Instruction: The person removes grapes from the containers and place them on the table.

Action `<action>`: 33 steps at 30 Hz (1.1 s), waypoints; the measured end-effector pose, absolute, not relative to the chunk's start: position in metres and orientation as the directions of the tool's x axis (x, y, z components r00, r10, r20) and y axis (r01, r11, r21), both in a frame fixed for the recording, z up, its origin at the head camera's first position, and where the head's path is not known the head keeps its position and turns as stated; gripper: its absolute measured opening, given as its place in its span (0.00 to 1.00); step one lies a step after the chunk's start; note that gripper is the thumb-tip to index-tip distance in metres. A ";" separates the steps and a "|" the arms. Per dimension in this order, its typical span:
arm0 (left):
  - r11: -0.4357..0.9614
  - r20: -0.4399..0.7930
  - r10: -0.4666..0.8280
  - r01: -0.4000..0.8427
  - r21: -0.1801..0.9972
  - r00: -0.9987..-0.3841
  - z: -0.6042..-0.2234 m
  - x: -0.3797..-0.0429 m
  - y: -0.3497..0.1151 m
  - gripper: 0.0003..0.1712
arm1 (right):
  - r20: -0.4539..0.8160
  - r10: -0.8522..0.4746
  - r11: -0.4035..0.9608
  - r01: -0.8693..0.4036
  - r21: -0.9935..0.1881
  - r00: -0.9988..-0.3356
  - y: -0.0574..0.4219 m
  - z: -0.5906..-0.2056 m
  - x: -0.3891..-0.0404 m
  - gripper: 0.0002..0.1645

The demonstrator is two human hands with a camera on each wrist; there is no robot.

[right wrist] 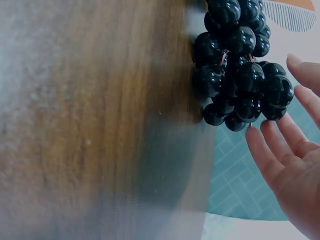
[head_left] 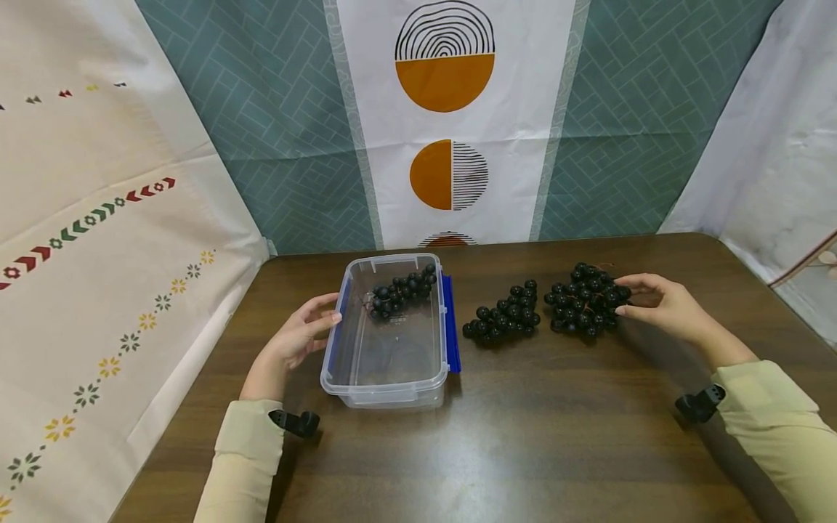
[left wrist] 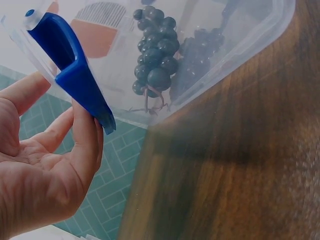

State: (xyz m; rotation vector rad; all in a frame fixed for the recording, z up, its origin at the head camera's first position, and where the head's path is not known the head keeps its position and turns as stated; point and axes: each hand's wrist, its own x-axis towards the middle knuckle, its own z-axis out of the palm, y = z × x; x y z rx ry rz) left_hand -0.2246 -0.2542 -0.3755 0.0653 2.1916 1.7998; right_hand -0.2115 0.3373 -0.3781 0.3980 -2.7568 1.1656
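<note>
In the head view, a clear plastic container [head_left: 386,388] with blue side flaps stands left of centre, a small bunch of black grapes [head_left: 400,294] inside near its far end. My left hand [head_left: 302,333] holds the container's left side, thumb at the rim; the left wrist view shows its fingers by the blue flap [left wrist: 82,82]. On the right lies a large bunch of black grapes [head_left: 584,303]. Fingertips of my right hand [head_left: 667,309] are at its right edge, fingers extended, thumb apart, as the right wrist view also shows.
A second bunch of black grapes [head_left: 503,316] lies between the container and the large bunch. Everything stands on a brown wooden table [head_left: 523,450]. Patterned cloths hang behind it, and a white embroidered cloth [head_left: 131,290] runs along its left side.
</note>
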 end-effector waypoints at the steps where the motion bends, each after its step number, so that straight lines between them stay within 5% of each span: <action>1: 0.214 -0.204 0.224 -0.156 0.964 -0.953 -0.375 -0.225 -0.254 0.35 | 0.222 -0.198 0.669 -0.298 -0.681 -0.955 0.336 -0.378 -0.211 0.27; 13: 0.217 -0.206 0.218 -0.158 0.963 -0.954 -0.375 -0.224 -0.255 0.35 | 0.395 -0.263 0.687 -0.458 -0.564 -0.880 0.323 -0.378 -0.210 0.26; 33: 0.218 -0.212 0.221 -0.164 0.962 -0.952 -0.375 -0.224 -0.254 0.35 | 0.504 -0.320 0.682 -0.565 -0.464 -0.802 0.307 -0.366 -0.210 0.29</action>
